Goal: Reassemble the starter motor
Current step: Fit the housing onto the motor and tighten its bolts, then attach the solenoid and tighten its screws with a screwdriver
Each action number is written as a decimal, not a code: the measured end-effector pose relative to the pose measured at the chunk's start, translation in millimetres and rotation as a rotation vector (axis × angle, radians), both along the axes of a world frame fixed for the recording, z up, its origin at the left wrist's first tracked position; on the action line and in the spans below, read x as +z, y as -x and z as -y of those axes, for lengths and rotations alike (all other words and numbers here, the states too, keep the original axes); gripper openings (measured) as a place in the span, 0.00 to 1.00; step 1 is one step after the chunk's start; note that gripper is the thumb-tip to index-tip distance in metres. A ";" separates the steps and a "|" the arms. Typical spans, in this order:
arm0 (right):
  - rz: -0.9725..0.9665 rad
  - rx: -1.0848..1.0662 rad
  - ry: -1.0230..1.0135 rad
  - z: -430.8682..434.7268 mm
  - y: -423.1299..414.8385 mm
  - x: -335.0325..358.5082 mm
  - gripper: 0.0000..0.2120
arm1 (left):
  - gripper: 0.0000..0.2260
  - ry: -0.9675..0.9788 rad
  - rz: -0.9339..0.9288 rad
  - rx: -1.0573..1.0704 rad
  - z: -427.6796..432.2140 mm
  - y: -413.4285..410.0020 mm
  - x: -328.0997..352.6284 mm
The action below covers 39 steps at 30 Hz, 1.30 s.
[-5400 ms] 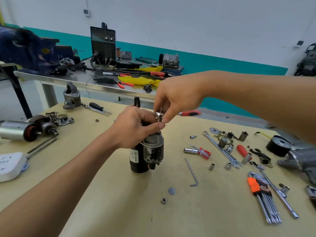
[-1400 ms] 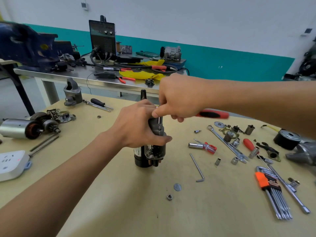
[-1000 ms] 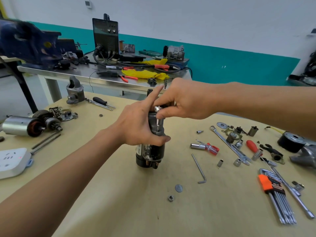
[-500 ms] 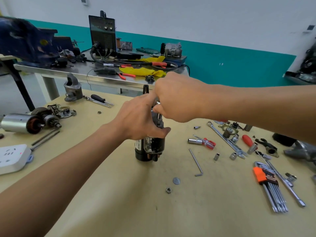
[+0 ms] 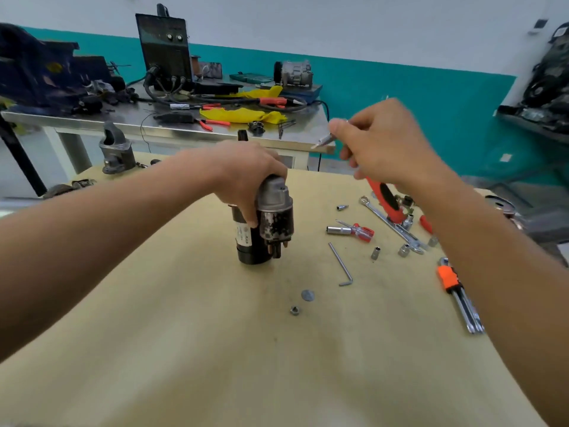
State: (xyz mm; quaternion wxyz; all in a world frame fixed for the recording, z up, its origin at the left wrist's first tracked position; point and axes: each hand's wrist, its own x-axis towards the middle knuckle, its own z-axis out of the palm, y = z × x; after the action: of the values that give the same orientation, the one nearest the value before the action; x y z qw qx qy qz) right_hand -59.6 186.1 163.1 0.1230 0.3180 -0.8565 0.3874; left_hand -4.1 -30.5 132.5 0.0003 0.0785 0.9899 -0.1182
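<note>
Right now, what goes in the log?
left hand: steadies upright starter motor | right hand: holds red-handled screwdriver, lifted off motor

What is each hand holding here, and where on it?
Left hand grips the upright starter motor around its top. Right hand holds a red-handled screwdriver around its middle, clear of the motor.

Head-worn view; forward-down, close over workbench [image 5: 215, 349]
</note>
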 end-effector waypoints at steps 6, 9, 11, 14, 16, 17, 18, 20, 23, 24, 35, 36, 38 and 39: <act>0.355 -0.086 -0.076 -24.2 0.3 -96.6 0.17 | 0.29 -0.303 -0.040 0.164 30.3 13.1 1.2; 0.432 -0.119 0.027 -30.6 7.1 -122.2 0.19 | 0.24 -0.511 -0.059 0.269 48.8 3.4 -17.7; 0.453 -0.142 0.070 -28.4 10.0 -131.3 0.20 | 0.22 -0.638 -0.094 0.312 53.4 -6.2 -41.0; 0.457 -0.150 0.076 -22.7 14.4 -142.6 0.20 | 0.21 -0.762 -0.167 0.319 54.6 -15.0 -67.6; 0.482 -0.141 0.089 -21.4 17.4 -149.6 0.20 | 0.22 -0.800 -0.190 0.315 55.8 -15.9 -73.3; 0.491 -0.136 0.086 -21.5 19.2 -152.9 0.20 | 0.22 -0.805 -0.190 0.315 56.6 -15.3 -73.3; 0.494 -0.130 0.070 -22.3 20.5 -156.7 0.20 | 0.23 -0.807 -0.188 0.317 56.9 -15.4 -73.8; 0.478 -0.122 0.013 -24.1 23.3 -164.5 0.21 | 0.23 -0.786 -0.202 0.311 54.9 -19.0 -76.0; 0.406 -0.146 -0.159 -25.4 27.0 -174.0 0.24 | 0.23 -0.654 -0.319 0.300 48.1 -33.9 -86.1; 0.376 -0.156 -0.224 -25.1 28.2 -176.7 0.25 | 0.23 -0.617 -0.366 0.301 45.8 -39.6 -90.2; 0.042 -0.105 -0.500 -30.4 -0.9 -162.8 0.19 | 0.31 -0.371 -0.360 0.334 17.1 -59.4 -85.0; 0.037 0.014 -0.484 -30.6 -10.1 -158.9 0.22 | 0.32 -0.372 -0.326 0.317 13.2 -58.5 -82.5; 0.073 0.251 -0.548 -27.3 -30.9 -156.2 0.27 | 0.32 -0.408 -0.266 0.274 5.0 -55.5 -77.4; 0.077 0.328 -0.610 -25.0 -39.7 -158.3 0.27 | 0.31 -0.427 -0.242 0.261 1.8 -53.7 -74.4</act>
State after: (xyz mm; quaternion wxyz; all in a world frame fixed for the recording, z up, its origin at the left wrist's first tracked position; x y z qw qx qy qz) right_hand -19.9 211.2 4.9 -0.0740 0.4589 -0.8743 0.1399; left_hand 49.6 -32.3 58.2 -0.1191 -0.0662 0.9870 0.0854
